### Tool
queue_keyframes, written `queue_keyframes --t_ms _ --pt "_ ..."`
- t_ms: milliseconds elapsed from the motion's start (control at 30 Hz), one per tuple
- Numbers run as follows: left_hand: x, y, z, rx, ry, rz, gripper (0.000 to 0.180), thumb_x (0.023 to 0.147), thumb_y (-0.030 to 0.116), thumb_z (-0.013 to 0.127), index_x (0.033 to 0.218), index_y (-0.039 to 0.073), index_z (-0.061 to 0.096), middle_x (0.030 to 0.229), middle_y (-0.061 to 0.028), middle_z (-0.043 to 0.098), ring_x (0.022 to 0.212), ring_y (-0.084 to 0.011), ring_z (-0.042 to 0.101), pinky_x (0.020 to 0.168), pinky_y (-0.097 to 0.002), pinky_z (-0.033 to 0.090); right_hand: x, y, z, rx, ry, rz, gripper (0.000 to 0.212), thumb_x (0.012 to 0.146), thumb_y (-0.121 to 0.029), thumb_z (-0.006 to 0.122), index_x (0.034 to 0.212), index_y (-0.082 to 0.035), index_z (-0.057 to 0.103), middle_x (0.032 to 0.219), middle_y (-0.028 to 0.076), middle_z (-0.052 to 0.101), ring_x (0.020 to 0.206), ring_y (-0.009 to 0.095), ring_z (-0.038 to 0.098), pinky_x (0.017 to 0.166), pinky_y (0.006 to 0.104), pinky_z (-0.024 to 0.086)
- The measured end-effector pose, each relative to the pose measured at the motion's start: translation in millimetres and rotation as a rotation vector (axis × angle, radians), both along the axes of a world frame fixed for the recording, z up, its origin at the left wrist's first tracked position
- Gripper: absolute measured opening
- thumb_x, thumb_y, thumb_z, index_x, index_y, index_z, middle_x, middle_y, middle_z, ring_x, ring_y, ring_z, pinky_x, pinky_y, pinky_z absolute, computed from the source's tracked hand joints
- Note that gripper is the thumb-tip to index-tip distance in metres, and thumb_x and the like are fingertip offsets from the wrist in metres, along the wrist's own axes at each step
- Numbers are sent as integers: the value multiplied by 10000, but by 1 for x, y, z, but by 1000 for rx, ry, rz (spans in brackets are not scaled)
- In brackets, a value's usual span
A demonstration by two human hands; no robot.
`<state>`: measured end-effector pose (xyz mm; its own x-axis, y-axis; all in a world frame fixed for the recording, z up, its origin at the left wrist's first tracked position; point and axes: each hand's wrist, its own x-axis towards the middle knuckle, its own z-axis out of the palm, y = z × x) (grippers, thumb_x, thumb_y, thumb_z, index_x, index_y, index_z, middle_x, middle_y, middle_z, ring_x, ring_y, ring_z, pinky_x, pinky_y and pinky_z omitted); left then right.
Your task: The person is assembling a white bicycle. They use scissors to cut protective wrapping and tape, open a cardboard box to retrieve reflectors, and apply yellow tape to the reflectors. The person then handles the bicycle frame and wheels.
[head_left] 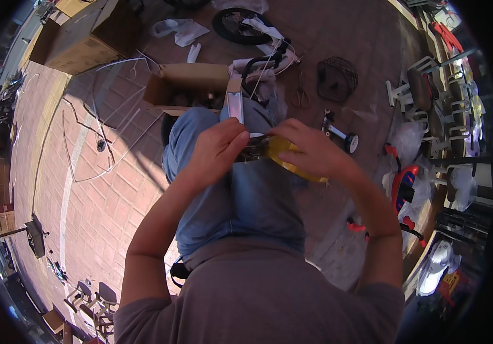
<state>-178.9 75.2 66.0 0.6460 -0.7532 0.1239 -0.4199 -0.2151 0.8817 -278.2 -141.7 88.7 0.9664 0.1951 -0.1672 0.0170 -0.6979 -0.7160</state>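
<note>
My left hand (pixel 219 148) is closed over the lap, its fingers and thumb on a dark, shiny part (pixel 251 151) whose kind I cannot make out. A yellow, curved, partly see-through thing (pixel 299 167) sits in my right hand (pixel 310 150), fingers bent over its top and thumb against its side. Its inner end meets the dark part, and the join is blurred. Just beyond my left fingers a pale flat bar (pixel 235 106) with a brown cardboard-coloured end points away from me. Both hands rest close to my jeans-covered knees.
Past my knees stands an open cardboard box (pixel 192 73) beside a pale bicycle frame (pixel 258 67). A black-tyred wheel (pixel 240 27), a wire basket (pixel 337 79) and a small wheel on a bracket (pixel 351 142) lie on the paving. A larger carton (pixel 88 39) stands far left.
</note>
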Motion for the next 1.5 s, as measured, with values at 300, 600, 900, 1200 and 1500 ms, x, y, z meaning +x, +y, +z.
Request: queue_keyframes --t_ms 300,600,900,1200,1500 --pt "-1 12 1 -139 416 38 183 848 129 584 755 -29 584 655 -41 489 633 -82 462 557 -266 340 20 -2 11 -51 87 120 345 815 -218 621 1133 -86 592 1097 106 546 1014 299 572 863 364 455" --pt "-18 7 71 -278 -140 99 184 640 88 750 706 2 601 664 -69 509 561 -198 500 507 -298 383 -6 1 121 -80 -123 -14 227 742 -81 670 961 -21 673 1067 127 596 929 254 619 785 324 491" --pt "-50 10 145 -341 -721 155 338 718 355 774 736 88 567 754 -29 465 609 -183 433 515 -308 360 -59 24 196 -428 -725 -68 222 695 -5 691 914 -26 670 998 191 623 797 276 663 678 340 552" --pt "-68 0 143 -665 -1225 609 172 856 218 513 734 121 441 713 -2 342 621 -146 376 526 -289 338 -91 42 258 -174 -213 1 623 805 13 644 1361 -56 371 1217 302 481 968 369 595 790 398 512" --pt "-82 -1 146 -720 -1065 560 157 842 227 531 756 108 474 725 -25 402 619 -154 412 539 -294 363 -115 48 192 -250 -960 -51 198 552 -34 679 731 -116 698 866 27 625 569 328 636 497 331 539"
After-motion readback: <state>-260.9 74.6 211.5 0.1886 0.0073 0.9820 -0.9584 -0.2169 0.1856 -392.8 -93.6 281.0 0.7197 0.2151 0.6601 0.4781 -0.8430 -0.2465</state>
